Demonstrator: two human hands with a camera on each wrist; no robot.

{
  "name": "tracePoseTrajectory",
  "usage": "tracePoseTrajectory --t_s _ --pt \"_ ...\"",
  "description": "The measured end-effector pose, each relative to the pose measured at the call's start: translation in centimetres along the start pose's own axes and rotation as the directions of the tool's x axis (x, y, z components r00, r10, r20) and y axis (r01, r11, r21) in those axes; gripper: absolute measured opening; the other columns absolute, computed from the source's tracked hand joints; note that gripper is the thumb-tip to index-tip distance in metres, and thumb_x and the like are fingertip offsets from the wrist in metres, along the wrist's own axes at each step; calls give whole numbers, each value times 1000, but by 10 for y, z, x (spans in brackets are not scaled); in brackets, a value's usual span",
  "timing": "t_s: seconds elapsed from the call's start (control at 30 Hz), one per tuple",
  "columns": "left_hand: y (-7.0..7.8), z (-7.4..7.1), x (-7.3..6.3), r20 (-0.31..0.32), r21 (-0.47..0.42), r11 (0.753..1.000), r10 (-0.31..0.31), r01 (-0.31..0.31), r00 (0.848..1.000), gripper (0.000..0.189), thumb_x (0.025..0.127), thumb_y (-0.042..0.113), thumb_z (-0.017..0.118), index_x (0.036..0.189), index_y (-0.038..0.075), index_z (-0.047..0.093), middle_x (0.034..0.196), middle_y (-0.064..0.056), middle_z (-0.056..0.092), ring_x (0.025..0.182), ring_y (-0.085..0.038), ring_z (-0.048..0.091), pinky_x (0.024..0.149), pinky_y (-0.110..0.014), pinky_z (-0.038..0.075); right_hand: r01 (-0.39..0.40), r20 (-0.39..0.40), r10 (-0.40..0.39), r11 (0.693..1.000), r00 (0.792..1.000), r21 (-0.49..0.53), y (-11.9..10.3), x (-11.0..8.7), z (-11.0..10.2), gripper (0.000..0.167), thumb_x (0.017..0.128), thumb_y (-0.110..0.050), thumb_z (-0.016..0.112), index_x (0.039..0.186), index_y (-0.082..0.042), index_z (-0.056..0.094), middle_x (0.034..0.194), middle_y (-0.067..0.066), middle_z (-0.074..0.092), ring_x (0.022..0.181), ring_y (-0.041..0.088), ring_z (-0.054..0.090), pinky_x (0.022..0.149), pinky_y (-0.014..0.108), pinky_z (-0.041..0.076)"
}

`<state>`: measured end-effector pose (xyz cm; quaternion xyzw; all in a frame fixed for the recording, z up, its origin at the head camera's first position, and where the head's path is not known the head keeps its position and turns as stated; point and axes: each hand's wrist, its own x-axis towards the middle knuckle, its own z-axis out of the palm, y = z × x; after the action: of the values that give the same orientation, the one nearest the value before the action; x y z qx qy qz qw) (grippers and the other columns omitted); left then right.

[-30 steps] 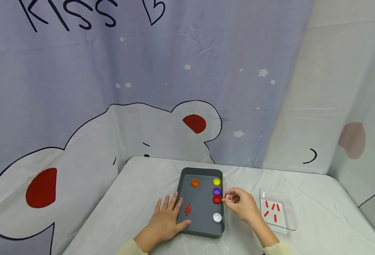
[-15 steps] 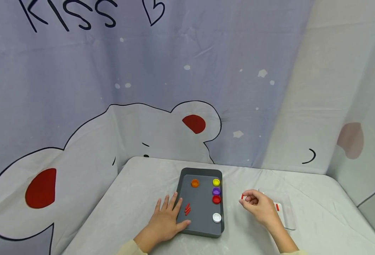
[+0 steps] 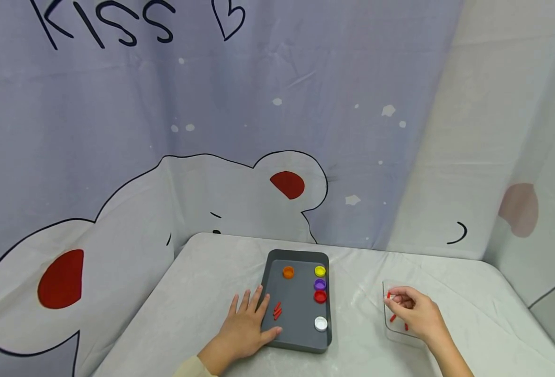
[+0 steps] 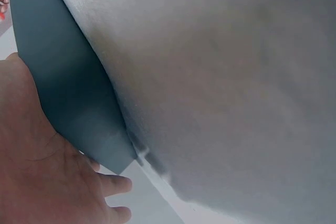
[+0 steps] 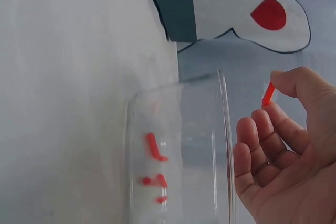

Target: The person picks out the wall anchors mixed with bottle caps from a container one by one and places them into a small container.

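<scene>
Between thumb and forefinger my right hand (image 3: 416,312) pinches a small red stick (image 5: 268,94), held above the clear plastic box (image 3: 402,333). Inside the box lie several more red sticks (image 5: 153,145), partly covered by the hand in the head view. My left hand (image 3: 242,330) rests with spread fingers on the left edge of the grey tray (image 3: 298,335). Several red sticks (image 3: 277,313) form a small pile on the tray near the left thumb.
Along the tray's right side stand a yellow cap (image 3: 320,271), a purple cap (image 3: 320,284), a red cap (image 3: 320,297) and a white cap (image 3: 321,324). An orange cap (image 3: 288,272) sits at its upper left. White cloth (image 3: 353,335) covers the table.
My right hand has moved right, from beside the tray's right edge to over the clear box, with the red stick still pinched. My left hand has stayed in place.
</scene>
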<state>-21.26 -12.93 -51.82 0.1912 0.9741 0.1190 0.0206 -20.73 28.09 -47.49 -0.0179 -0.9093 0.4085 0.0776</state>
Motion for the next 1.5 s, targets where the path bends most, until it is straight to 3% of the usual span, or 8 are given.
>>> tracePoseTrajectory --t_s 0.4,0.73,0.93,1.27,1.5 --pt "-5 9 1 -24 17 1000 1 -1 1000 89 95 72 45 157 9 38 167 -16 21 150 -48 21 117 -67 11 12 -39 -14 999 999 -47 22 -7 -22 33 89 -27 79 112 -5 73 90 -4 69 74 -4 59 67 20 48" --pt "-2 2 -1 -15 8 1000 4 -4 1000 89 95 72 46 156 7 39 167 -16 23 150 -48 22 117 -67 13 11 -40 -14 998 999 -60 34 -8 -35 35 90 -27 78 114 -3 72 88 -6 68 73 -5 59 65 20 46" --pt "-2 4 0 -15 19 1000 -2 2 1000 89 95 71 47 157 8 38 167 -16 20 151 -47 20 118 -67 12 -27 -27 25 996 999 -80 37 -6 -40 41 91 -34 77 117 -3 71 93 -3 69 76 -7 58 66 20 47" --pt "-6 11 3 -13 30 1000 -5 5 1000 90 95 74 43 158 10 37 168 -14 18 152 -46 18 118 -67 11 -11 -6 11 999 1000 -46 37 -6 -39 47 92 -30 77 124 1 68 93 -5 66 77 -6 58 67 19 47" --pt "-4 8 0 -33 14 1000 15 -15 999 92 95 75 41 157 8 38 168 -16 20 150 -48 20 117 -69 12 -6 28 6 1000 1000 -15 24 -3 -26 49 91 -34 77 127 -1 67 98 -2 67 80 -4 60 69 20 49"
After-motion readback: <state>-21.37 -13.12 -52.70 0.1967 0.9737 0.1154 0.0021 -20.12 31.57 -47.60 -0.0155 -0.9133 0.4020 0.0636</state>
